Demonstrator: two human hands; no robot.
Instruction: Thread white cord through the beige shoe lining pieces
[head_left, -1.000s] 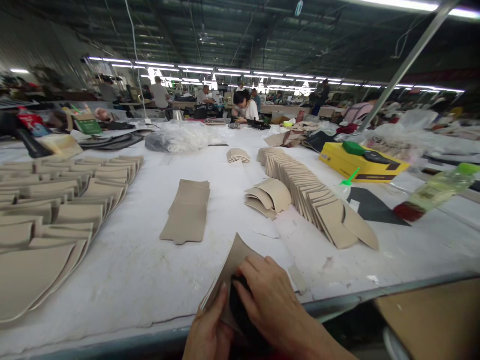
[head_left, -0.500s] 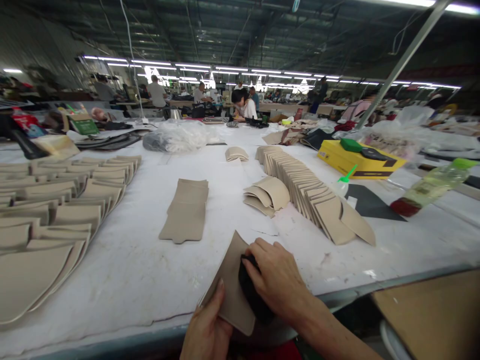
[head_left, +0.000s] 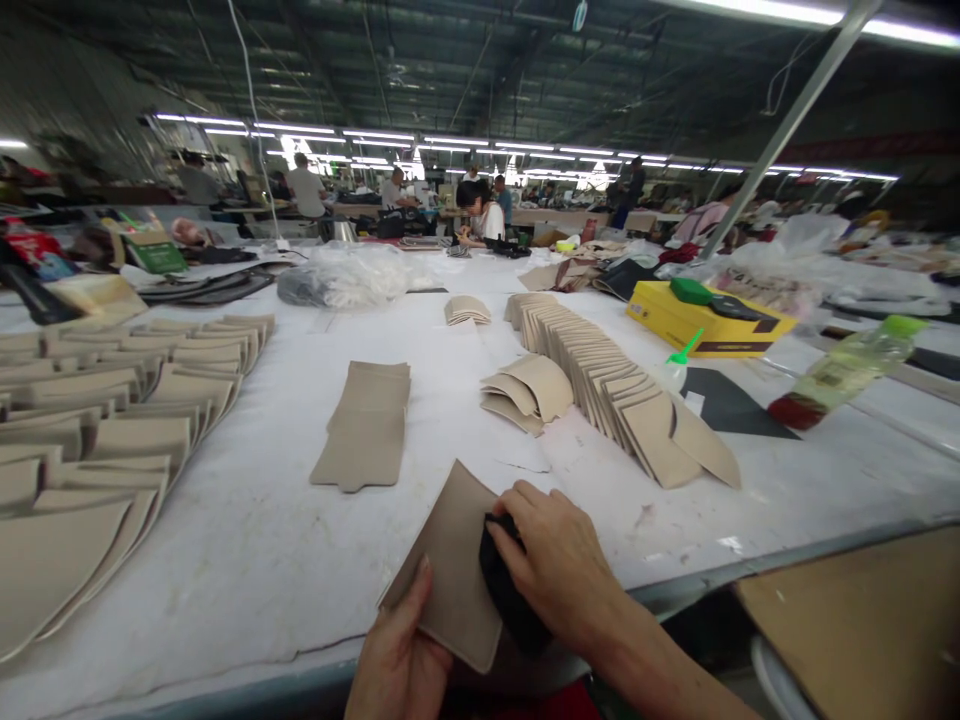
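My left hand (head_left: 397, 660) holds a beige leather piece (head_left: 450, 560) by its lower edge, thumb on top, at the near rim of the white table (head_left: 262, 540). My right hand (head_left: 559, 565) is closed over a black pad-like object (head_left: 506, 590) and presses it against the right side of that piece. Both hands sit at the bottom centre of the head view.
Rows of overlapping beige pieces (head_left: 112, 420) fill the left. A flat beige stack (head_left: 367, 425) lies ahead, a curved pile (head_left: 529, 390) and a long fanned row (head_left: 607, 390) to the right. A yellow box (head_left: 705, 320), a bottle (head_left: 840, 375) and a black sheet (head_left: 731, 405) lie far right. People work at the back.
The beige piece has tilted flatter toward the table and shows more of its face. My right hand with the black object has slid up and right across it.
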